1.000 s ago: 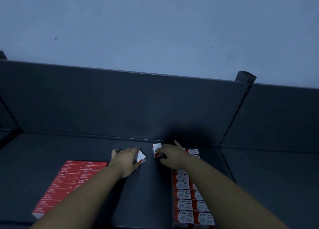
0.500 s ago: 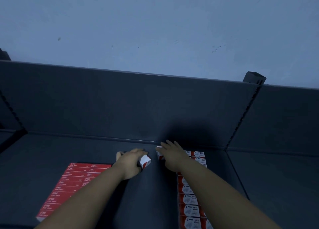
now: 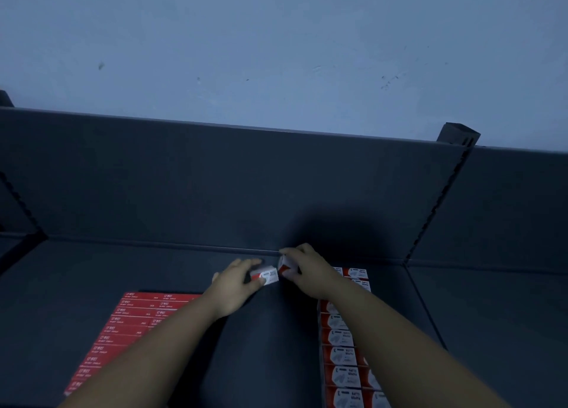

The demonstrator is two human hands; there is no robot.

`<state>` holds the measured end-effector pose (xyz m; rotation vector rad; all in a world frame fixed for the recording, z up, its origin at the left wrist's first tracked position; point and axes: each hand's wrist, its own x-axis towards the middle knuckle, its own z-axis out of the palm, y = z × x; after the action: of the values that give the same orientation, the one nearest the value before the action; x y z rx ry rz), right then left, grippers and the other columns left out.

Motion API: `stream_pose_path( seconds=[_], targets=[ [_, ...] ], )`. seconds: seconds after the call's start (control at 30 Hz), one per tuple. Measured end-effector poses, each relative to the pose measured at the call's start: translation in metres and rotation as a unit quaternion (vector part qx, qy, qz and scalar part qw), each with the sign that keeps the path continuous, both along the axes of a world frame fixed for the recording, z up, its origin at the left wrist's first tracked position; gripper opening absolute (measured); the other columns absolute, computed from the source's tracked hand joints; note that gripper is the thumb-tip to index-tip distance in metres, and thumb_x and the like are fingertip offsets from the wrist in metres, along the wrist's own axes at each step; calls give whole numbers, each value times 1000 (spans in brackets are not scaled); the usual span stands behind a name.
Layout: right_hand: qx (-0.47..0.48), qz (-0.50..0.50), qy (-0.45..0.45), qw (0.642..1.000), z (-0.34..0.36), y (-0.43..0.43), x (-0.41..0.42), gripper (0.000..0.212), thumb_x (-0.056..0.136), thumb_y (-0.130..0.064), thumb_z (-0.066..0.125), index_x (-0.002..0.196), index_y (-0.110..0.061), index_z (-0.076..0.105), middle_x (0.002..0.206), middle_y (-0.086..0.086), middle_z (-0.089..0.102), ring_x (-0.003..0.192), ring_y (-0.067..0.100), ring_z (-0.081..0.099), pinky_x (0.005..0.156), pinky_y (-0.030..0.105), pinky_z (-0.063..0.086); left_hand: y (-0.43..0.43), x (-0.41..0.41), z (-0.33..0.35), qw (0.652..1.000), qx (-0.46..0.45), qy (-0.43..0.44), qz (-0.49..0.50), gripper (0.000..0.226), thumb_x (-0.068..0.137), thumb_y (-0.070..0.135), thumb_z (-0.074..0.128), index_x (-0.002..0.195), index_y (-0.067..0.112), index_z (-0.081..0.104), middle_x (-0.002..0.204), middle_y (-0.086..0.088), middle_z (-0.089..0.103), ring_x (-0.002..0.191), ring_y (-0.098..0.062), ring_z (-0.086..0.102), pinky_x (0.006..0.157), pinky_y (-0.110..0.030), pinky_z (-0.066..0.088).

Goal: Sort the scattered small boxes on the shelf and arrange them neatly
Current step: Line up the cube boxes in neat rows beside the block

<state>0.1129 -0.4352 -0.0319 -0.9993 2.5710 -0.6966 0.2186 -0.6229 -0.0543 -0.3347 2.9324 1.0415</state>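
Head view. Left hand [image 3: 236, 281] pinches the left box [image 3: 268, 277], which lies flat on the shelf [image 3: 153, 269], long axis left-right. Right hand [image 3: 305, 269] grips the right box [image 3: 283, 263], tipped up near the back panel. Boxes meet or nearly so; contact unclear. The white row [image 3: 341, 337] lies just right of the hands, so the right hand is nearer. Half a second ago the boxes were apart; now they are brought together.

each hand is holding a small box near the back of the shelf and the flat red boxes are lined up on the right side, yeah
No: the head view shows the flat red boxes lined up on the left side of the shelf. The left hand and right hand do each hold a small box near the back.
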Motion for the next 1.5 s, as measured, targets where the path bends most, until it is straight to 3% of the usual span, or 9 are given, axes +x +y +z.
stream_pose_path(
  seconds=[0.17, 0.3, 0.5, 0.8, 0.93, 1.1, 1.23, 1.37, 1.5],
  targets=[
    [-166, -94, -124, 974, 10, 19, -5, 52, 96, -31, 63, 145, -26, 46, 137, -1, 40, 124, 14, 48, 110, 33, 40, 13, -11, 10, 975, 190, 109, 47, 19, 101, 34, 48, 102, 28, 66, 98, 13, 66, 94, -3, 59, 89, -24, 43],
    [-273, -126, -269, 915, 20, 34, 1, 38, 98, -25, 60, 136, -21, 56, 121, 3, 63, 97, 15, 67, 87, 30, 57, 32, -16, 28, 954, 283, 77, 63, 51, 101, 48, 37, 80, 8, 62, 67, 2, 62, 61, -9, 55, 63, -19, 43],
    [-344, -174, -383, 840, 23, 61, 9, 26, 98, -29, 59, 124, -25, 64, 114, 9, 70, 104, 26, 67, 86, 34, 56, 63, -23, 31, 953, 297, 43, 46, 73, 100, 56, 30, 84, -7, 64, 63, -3, 64, 58, -10, 56, 68, -26, 44],
    [-351, -151, -358, 852, 12, 106, 6, 53, 86, -14, 75, 134, -23, 55, 119, 10, 70, 107, 30, 69, 96, 49, 54, 102, -25, 44, 946, 320, 47, 19, 63, 101, 53, 29, 80, 7, 67, 64, 1, 65, 56, -6, 55, 59, -15, 42],
    [-363, -180, -345, 846, 17, 122, 6, 46, 88, -6, 71, 128, -17, 51, 116, 16, 69, 101, 33, 70, 86, 45, 58, 113, -23, 49, 943, 327, 62, 15, 61, 102, 51, 29, 73, 11, 64, 62, 2, 63, 56, -5, 54, 54, -9, 41],
    [-369, -185, -338, 846, 23, 143, 7, 31, 90, -3, 66, 119, -7, 54, 109, 20, 71, 103, 39, 65, 100, 58, 49, 118, -21, 52, 940, 336, 59, 23, 60, 101, 54, 30, 79, 9, 63, 68, -2, 64, 60, -9, 54, 65, -21, 43],
    [-374, -167, -345, 845, 28, 154, 16, 31, 91, -1, 63, 121, -7, 57, 110, 18, 71, 103, 35, 68, 94, 50, 55, 127, -19, 53, 943, 328, 59, 11, 62, 100, 55, 29, 77, 8, 62, 67, -1, 64, 61, -9, 54, 67, -23, 42],
    [-351, -157, -345, 856, 33, 162, 25, 32, 95, -10, 62, 126, -17, 60, 108, 10, 71, 79, 13, 72, 65, 25, 56, 136, -14, 53, 944, 327, 53, 11, 62, 101, 55, 30, 75, 7, 61, 67, -2, 63, 59, -6, 54, 70, -22, 43],
    [-336, -159, -343, 863, 33, 167, 30, 34, 94, -16, 64, 127, -22, 60, 107, 6, 72, 79, 11, 71, 67, 26, 54, 143, -9, 50, 945, 324, 48, 9, 62, 100, 55, 29, 73, 8, 59, 65, -2, 61, 57, -4, 54, 71, -23, 43]
  ],
)
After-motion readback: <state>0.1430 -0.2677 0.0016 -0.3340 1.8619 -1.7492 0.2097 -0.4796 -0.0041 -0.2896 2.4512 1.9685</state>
